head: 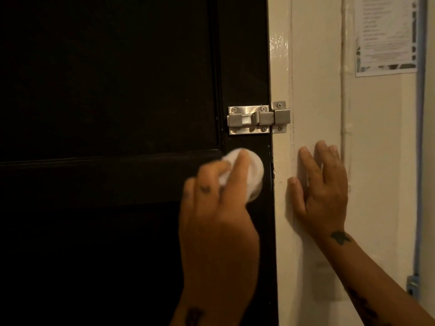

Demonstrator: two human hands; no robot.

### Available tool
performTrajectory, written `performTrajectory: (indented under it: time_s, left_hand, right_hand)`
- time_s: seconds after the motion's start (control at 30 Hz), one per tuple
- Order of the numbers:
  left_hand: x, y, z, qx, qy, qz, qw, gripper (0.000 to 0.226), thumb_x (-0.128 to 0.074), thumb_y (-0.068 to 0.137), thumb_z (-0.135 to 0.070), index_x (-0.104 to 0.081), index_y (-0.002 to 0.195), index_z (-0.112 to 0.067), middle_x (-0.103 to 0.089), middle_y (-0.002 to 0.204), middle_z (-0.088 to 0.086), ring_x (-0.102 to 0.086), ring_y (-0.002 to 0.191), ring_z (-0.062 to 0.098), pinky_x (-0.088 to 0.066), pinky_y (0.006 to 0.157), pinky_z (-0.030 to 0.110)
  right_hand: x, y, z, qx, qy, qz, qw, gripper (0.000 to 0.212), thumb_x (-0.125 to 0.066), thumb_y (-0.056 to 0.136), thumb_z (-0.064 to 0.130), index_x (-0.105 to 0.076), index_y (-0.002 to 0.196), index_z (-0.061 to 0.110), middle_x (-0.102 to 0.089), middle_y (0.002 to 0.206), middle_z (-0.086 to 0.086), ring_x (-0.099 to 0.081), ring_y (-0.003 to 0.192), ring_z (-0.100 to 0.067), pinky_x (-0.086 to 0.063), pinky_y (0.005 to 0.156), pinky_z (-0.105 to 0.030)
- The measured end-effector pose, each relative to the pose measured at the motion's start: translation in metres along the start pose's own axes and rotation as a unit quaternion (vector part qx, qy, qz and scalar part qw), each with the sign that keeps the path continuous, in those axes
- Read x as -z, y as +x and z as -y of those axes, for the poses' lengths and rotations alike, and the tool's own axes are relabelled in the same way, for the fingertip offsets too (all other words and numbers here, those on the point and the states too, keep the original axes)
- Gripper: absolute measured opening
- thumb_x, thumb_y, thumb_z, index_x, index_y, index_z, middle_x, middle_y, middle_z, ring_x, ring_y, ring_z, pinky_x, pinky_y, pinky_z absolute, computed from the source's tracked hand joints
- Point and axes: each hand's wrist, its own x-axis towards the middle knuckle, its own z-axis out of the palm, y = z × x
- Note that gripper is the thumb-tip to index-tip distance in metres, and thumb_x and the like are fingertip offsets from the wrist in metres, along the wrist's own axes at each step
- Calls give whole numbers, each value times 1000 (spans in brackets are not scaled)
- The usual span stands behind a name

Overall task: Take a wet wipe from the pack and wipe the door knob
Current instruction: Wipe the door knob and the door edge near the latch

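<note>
A white wet wipe [91, 168] is wrapped over the door knob [90, 195] near the right edge of the dark door [106, 90]. My left hand [216, 208] grips the wipe and the knob under it, fingers curled around; only a sliver of the knob shows below the wipe. My right hand [322, 189] lies flat on the cream door frame [313, 90], fingers spread, holding nothing. The wipe pack is not in view.
A steel slide bolt [257, 119] sits just above the knob, bridging door and frame. A printed paper sheet [386, 34] hangs on the wall at upper right. A blue pipe [420, 161] runs down the right edge.
</note>
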Motion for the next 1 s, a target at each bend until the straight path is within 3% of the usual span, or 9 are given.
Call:
performTrajectory:
  time_s: [0.07,0.13,0.2,0.4,0.57,0.67,0.8,0.9,1.0]
  left_hand:
    - [7,24,8,15,24,47,999,45,-36,80,-17,-56,120,-8,-60,112,17,-58,97,34,-52,78,40]
    - [8,48,14,16,41,156,987,45,-41,83,-16,-52,127,-13,-53,126,12,-49,115,31,-43,97,43]
    - [3,63,19,-16,34,247,968,45,-52,87,-13,-47,131,-20,-46,135,4,-41,124,20,-31,106,30]
    - [6,62,8,-174,72,241,952,32,-47,89,-8,-61,114,-23,-59,117,-2,-53,106,17,-43,88,30]
    - [2,47,-7,-67,-193,388,899,36,-38,94,5,-43,130,5,-47,134,22,-44,122,26,-34,83,4]
    - [2,15,-3,-61,-218,420,879,41,-41,93,-7,-39,129,12,-45,135,28,-43,123,26,-31,92,19]
    - [17,-19,27,-120,-171,351,913,36,-56,86,-7,-57,122,-13,-58,123,6,-49,112,12,-34,95,19]
    - [24,-40,46,-17,-204,266,942,33,-51,87,-8,-63,111,-27,-59,112,-12,-53,105,0,-40,91,13]
    - [22,-62,59,59,-234,217,946,32,-47,84,-14,-63,103,-33,-54,102,-28,-50,104,-12,-36,86,-1]
  right_hand:
    - [0,0,1,-1,4,1,1000,54,-44,87,32,-35,136,11,-32,144,-22,-21,136,-34,-10,114,-29]
    - [1,0,2,-1,6,2,1000,54,-44,87,32,-34,136,11,-32,144,-20,-21,136,-33,-12,114,-32]
    - [1,0,2,0,6,2,1000,54,-43,87,32,-34,136,11,-32,144,-21,-21,136,-33,-16,113,-37]
    - [0,0,2,8,-4,3,1000,54,-44,87,32,-36,135,9,-34,142,-24,-23,135,-35,-21,110,-45]
    - [3,0,5,6,38,9,999,57,-44,90,42,-42,131,3,-39,137,-30,-27,131,-42,-26,106,-55]
    - [2,0,4,15,-17,15,1000,52,-42,90,38,-39,132,7,-39,138,-29,-26,131,-38,-27,105,-52]
    - [8,-2,8,-15,-20,39,999,53,-41,88,32,-37,135,7,-38,141,-25,-26,133,-35,-23,108,-46]
    - [23,1,21,-57,-11,76,995,51,-42,85,33,-47,129,6,-47,134,-21,-38,127,-36,-32,103,-45]
    - [49,-12,40,-89,88,119,985,36,-44,86,32,-62,110,11,-62,109,-8,-56,105,-23,-41,90,-27]
